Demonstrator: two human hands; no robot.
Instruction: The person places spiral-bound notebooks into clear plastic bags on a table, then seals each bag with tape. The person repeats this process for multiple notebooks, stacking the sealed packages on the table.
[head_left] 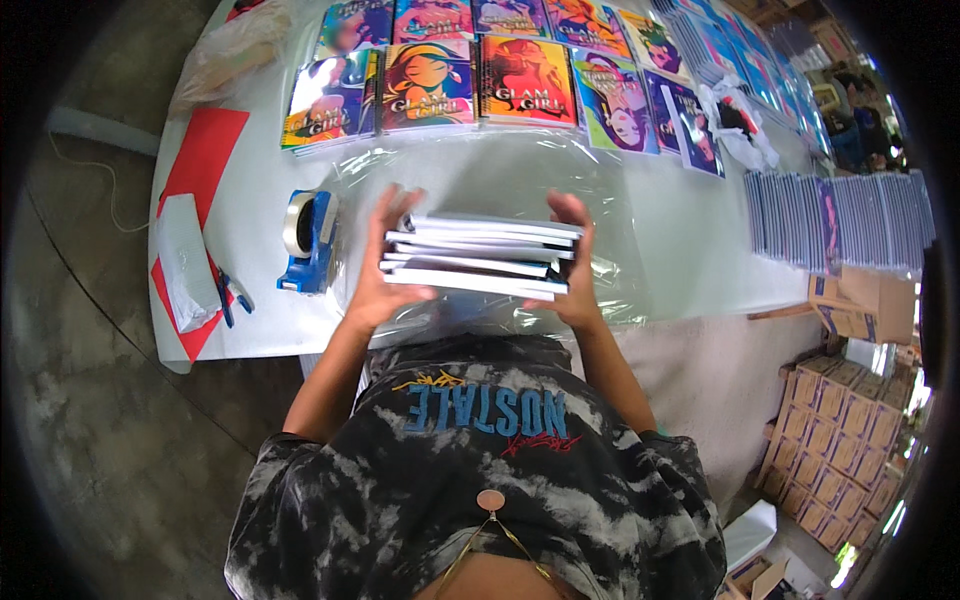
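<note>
Between my two hands, a small stack of notebooks [480,256] is held with its white page edges facing up toward me. The books are slightly uneven along their ends. My left hand [380,280] is pressed around the left end, thumb on the near side and blurred fingers on the far side. On the right end, my right hand [577,275] grips in the same way. Clear plastic film [620,240] lies spread over the white table under and around the stack. A blue tape dispenser [318,245] with a roll of tape stands left of my left hand.
Piles of colourful-covered notebooks [428,85] line the far side. A long row of notebooks [840,222] stands at right. Red sheets [208,150], a white wrapped block [187,262] and blue-handled scissors [232,298] lie at left. Cardboard boxes [835,440] are stacked at lower right.
</note>
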